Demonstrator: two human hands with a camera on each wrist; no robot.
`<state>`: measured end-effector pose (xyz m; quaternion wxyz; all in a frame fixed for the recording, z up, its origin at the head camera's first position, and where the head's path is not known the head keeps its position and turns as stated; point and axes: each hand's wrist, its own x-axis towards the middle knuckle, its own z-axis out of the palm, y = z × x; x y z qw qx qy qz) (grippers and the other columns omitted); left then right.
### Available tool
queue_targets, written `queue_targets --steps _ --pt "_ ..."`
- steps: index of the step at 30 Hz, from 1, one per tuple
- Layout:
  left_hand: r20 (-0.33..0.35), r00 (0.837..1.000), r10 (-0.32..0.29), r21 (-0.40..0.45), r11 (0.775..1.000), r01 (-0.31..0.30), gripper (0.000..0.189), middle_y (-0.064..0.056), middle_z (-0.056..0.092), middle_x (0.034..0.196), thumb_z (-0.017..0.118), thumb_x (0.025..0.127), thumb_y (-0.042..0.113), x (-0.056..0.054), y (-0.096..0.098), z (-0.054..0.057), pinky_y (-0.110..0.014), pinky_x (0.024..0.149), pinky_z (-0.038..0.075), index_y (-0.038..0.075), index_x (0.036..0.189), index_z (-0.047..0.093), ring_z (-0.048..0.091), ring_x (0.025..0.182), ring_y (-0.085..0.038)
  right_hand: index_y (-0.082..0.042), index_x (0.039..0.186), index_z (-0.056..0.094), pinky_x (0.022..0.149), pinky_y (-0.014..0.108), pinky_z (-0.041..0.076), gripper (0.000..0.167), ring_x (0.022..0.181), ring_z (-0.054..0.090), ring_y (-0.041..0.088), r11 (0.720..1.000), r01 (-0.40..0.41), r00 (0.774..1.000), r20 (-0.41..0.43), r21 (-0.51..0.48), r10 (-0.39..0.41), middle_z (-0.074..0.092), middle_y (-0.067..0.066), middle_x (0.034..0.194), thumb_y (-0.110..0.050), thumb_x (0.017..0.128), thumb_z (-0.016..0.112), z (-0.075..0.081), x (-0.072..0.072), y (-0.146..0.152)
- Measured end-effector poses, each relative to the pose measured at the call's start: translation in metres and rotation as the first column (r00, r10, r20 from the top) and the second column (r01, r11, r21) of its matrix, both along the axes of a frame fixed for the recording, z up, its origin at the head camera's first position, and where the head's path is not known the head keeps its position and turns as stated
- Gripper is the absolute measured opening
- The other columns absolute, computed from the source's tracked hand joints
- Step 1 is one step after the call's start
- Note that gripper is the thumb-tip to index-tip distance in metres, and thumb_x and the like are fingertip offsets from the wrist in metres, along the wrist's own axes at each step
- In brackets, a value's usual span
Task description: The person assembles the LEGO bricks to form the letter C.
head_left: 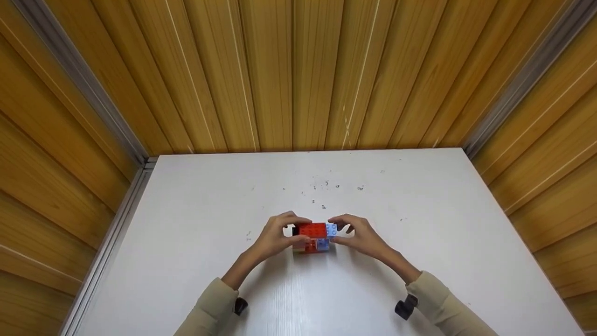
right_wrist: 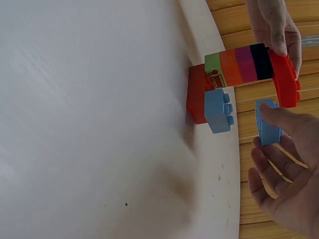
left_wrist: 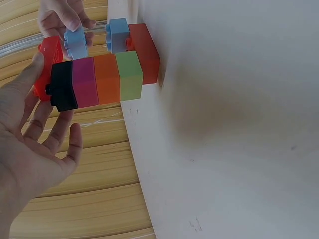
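Note:
My left hand [head_left: 275, 237] grips the long red brick [head_left: 313, 229] on top of a stack, thumb and fingers on its two sides. Below that brick come a black brick [left_wrist: 63, 84], a magenta brick [left_wrist: 83, 82], an orange brick [left_wrist: 107, 78] and a green brick [left_wrist: 129, 75] with a printed picture. A lower red brick [left_wrist: 145, 55] forms the base and bears a light blue brick [right_wrist: 218, 110] beside the column. Another light blue brick [right_wrist: 269, 128] is pinched by my right hand [head_left: 363, 237], close to the top red brick's overhanging end; whether they touch I cannot tell.
The stack stands on a white table [head_left: 186, 200] with small dark marks. Wood-patterned panels [head_left: 308, 74] close in the back and sides. Black devices [head_left: 406, 306] hang at both sleeve cuffs.

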<state>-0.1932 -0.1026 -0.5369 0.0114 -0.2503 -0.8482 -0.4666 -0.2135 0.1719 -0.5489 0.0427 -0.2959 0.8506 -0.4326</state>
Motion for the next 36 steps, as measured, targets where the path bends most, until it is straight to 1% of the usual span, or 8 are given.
queue_targets --steps 5,8,17,23,27,31,33,36 --pt "-0.009 1.000 -0.001 0.005 1.000 0.001 0.037 -0.004 0.073 0.099 0.083 0.085 0.030 0.001 0.000 0.001 -0.041 0.083 0.056 0.014 0.119 0.077 0.064 0.091 -0.017 -0.004 0.121 0.072 0.081 0.034 0.057 0.037 0.095 0.069 0.030 1.000 -0.013 1.000 -0.005 -0.014 0.013 0.075 0.011 0.109 -0.016 0.087 0.082 0.000 0.003 -0.004" --pt "-0.006 1.000 -0.006 0.015 1.000 0.006 0.038 -0.005 0.073 0.100 0.083 0.086 0.030 0.002 0.000 0.001 -0.046 0.085 0.057 0.013 0.119 0.077 0.065 0.092 -0.019 -0.003 0.121 0.071 0.081 0.029 0.056 0.038 0.094 0.070 0.031 1.000 -0.020 1.000 -0.003 -0.019 0.020 0.076 0.011 0.109 -0.015 0.087 0.081 -0.001 0.004 -0.005" --pt "-0.019 1.000 -0.002 -0.010 1.000 0.002 0.037 -0.005 0.073 0.098 0.084 0.084 0.027 0.000 0.000 0.000 -0.048 0.083 0.055 0.013 0.118 0.077 0.064 0.093 -0.018 0.000 0.120 0.071 0.077 0.038 0.058 0.039 0.088 0.072 0.028 0.998 -0.009 1.000 0.009 -0.064 0.010 0.076 0.014 0.107 -0.012 0.085 0.082 -0.004 0.009 -0.009" --pt "0.005 1.000 -0.003 -0.025 1.000 0.004 0.037 -0.005 0.072 0.099 0.084 0.085 0.025 0.000 0.000 0.002 -0.049 0.090 0.056 0.012 0.118 0.077 0.066 0.098 -0.019 0.001 0.123 0.070 0.079 0.027 0.056 0.039 0.091 0.072 0.026 0.994 0.021 0.999 0.035 -0.106 -0.017 0.075 0.016 0.113 -0.011 0.087 0.079 -0.009 0.011 -0.011" --pt "0.011 1.000 -0.005 -0.037 0.999 0.005 0.037 -0.004 0.072 0.098 0.084 0.084 0.024 0.000 0.000 0.004 -0.050 0.093 0.055 0.012 0.118 0.077 0.068 0.100 -0.020 0.004 0.124 0.069 0.079 0.023 0.056 0.039 0.092 0.072 0.019 0.986 0.058 0.997 0.060 -0.158 -0.049 0.074 0.020 0.115 -0.008 0.088 0.078 -0.013 0.014 -0.013" --pt "0.025 1.000 0.002 -0.048 0.999 -0.001 0.037 -0.004 0.073 0.098 0.085 0.084 0.025 -0.001 0.000 0.005 -0.051 0.091 0.054 0.013 0.118 0.078 0.068 0.099 -0.018 0.006 0.124 0.069 0.079 0.021 0.057 0.039 0.091 0.070 0.011 0.969 0.094 0.994 0.067 -0.228 -0.080 0.073 0.022 0.113 -0.004 0.087 0.078 -0.018 0.017 -0.015" --pt "0.031 0.999 0.008 -0.056 0.998 -0.006 0.037 -0.004 0.073 0.099 0.085 0.083 0.024 -0.001 0.001 0.006 -0.050 0.090 0.055 0.013 0.117 0.078 0.068 0.098 -0.018 0.006 0.123 0.069 0.079 0.020 0.056 0.039 0.091 0.069 0.010 0.961 0.100 0.994 0.057 -0.258 -0.088 0.073 0.023 0.113 -0.003 0.086 0.078 -0.021 0.019 -0.016" --pt "0.030 0.999 0.015 -0.071 0.997 -0.013 0.036 -0.004 0.073 0.099 0.085 0.083 0.025 -0.001 0.001 0.006 -0.040 0.086 0.055 0.013 0.117 0.078 0.068 0.096 -0.017 0.007 0.123 0.069 0.080 0.019 0.056 0.040 0.090 0.070 0.014 0.951 0.109 0.994 0.038 -0.290 -0.102 0.073 0.023 0.113 -0.001 0.086 0.077 -0.023 0.020 -0.018"
